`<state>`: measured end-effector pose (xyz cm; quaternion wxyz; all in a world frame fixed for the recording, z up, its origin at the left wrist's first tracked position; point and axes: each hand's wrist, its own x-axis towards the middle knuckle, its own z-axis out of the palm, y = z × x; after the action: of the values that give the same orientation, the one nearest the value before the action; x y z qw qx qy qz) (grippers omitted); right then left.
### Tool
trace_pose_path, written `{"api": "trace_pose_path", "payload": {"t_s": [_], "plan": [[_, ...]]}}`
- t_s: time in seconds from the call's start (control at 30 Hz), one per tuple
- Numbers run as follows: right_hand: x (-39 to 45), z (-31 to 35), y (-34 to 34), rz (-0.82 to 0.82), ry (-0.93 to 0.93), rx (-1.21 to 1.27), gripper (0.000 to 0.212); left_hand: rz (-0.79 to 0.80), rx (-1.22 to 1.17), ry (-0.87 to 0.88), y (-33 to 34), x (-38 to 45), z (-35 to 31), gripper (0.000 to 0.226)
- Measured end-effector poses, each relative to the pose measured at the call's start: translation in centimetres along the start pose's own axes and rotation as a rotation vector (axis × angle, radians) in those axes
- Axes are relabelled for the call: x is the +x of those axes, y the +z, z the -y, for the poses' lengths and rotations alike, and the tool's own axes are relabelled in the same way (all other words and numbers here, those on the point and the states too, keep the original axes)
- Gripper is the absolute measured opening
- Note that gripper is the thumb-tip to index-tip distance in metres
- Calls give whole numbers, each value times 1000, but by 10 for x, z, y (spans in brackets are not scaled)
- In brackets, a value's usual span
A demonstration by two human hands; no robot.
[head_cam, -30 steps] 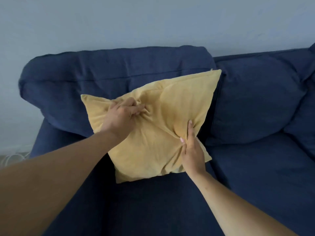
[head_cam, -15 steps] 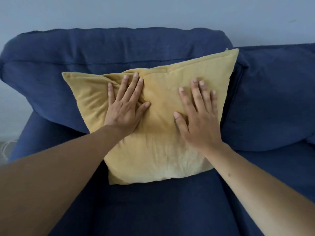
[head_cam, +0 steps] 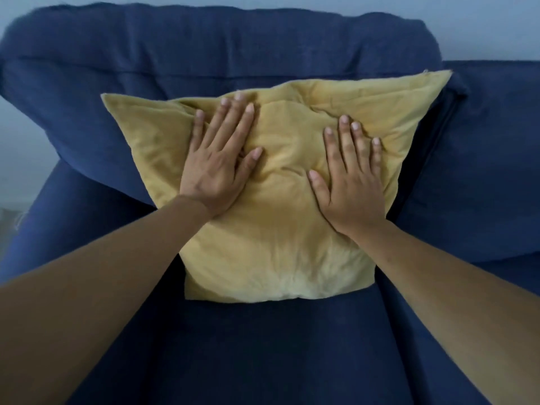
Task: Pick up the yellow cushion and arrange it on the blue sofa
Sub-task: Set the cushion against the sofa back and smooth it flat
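The yellow cushion [head_cam: 277, 238] stands on the seat of the blue sofa [head_cam: 263, 346], leaning back against the sofa's back cushion [head_cam: 204, 54]. Both my hands lie flat on its front face. My left hand [head_cam: 217, 162] rests on the upper left of the cushion, fingers spread. My right hand [head_cam: 350, 176] presses the upper right part, fingers also apart. Neither hand grips the fabric. The cloth is creased between the two hands.
A second blue back cushion [head_cam: 482, 156] sits to the right, touching the yellow cushion's right edge. The sofa's left armrest [head_cam: 43, 214] runs along the left. A pale wall [head_cam: 467, 24] lies behind the sofa.
A second ago both hands pinched the cushion's fabric; they have let go and now lie flat on it. The cushion sits squarer against the backrest, and my view has moved closer.
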<state>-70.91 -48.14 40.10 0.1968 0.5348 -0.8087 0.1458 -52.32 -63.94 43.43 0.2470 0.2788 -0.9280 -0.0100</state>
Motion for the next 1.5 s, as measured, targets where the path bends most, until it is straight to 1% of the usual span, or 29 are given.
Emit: {"api": "trace_pose_path", "payload": {"t_s": [0.1,0.13,0.23,0.3,0.37,0.43,0.5,0.53,0.6,0.67,0.73,0.8,0.87,0.9,0.97,1.03,1.07,1.17,1.23,1.3,1.33,1.37,1.43,1.5], "plan": [[-14,2,-17,-87,57,71,72,-196,-71,-166,-8,-40,-23,62],[-24,5,-23,-117,87,119,74,-218,-106,-242,-10,-61,-33,64],[-79,21,-33,-140,125,249,77,-126,-180,-467,-2,-140,-65,79],[-126,33,-27,-85,200,320,82,-39,-285,-684,13,-185,-83,96],[-168,47,-15,32,389,436,95,39,-462,-898,32,-212,-94,114],[-197,65,-1,183,647,616,114,66,-707,-1083,49,-219,-96,128],[-200,79,13,253,889,806,130,69,-856,-1203,63,-213,-88,134],[-195,84,20,256,976,889,134,67,-877,-1210,70,-209,-81,135],[-178,91,34,237,1052,974,138,41,-913,-1160,81,-201,-67,133],[-162,89,46,215,1051,990,142,17,-952,-1119,89,-194,-56,126],[-144,77,56,221,1039,973,144,27,-963,-1110,95,-179,-46,123],[-126,62,64,268,1024,933,144,36,-1004,-1146,102,-158,-32,125],[-115,55,69,305,1029,913,143,4,-1053,-1188,111,-139,-16,132],[-114,56,69,309,1025,925,141,-5,-1040,-1181,114,-134,-11,132],[-125,64,66,305,990,982,137,2,-968,-1133,115,-136,-6,120],[-141,67,64,304,992,1015,134,-22,-917,-1091,116,-146,-6,103],[-145,66,64,307,1006,1016,132,-26,-907,-1070,114,-152,-6,99],[-146,60,57,306,1003,983,129,-36,-936,-1017,99,-165,-14,105],[-149,60,45,246,986,971,131,-123,-972,-984,83,-175,-29,108],[-154,63,24,159,917,901,128,-207,-992,-908,70,-181,-50,117],[-155,65,13,111,848,823,125,-237,-981,-893,63,-180,-61,121],[-153,66,2,48,737,725,121,-267,-945,-894,59,-175,-69,122],[-139,66,-16,-81,459,542,106,-333,-789,-876,51,-154,-77,113],[-117,65,-19,-123,237,419,91,-391,-566,-823,45,-127,-76,95]]}}
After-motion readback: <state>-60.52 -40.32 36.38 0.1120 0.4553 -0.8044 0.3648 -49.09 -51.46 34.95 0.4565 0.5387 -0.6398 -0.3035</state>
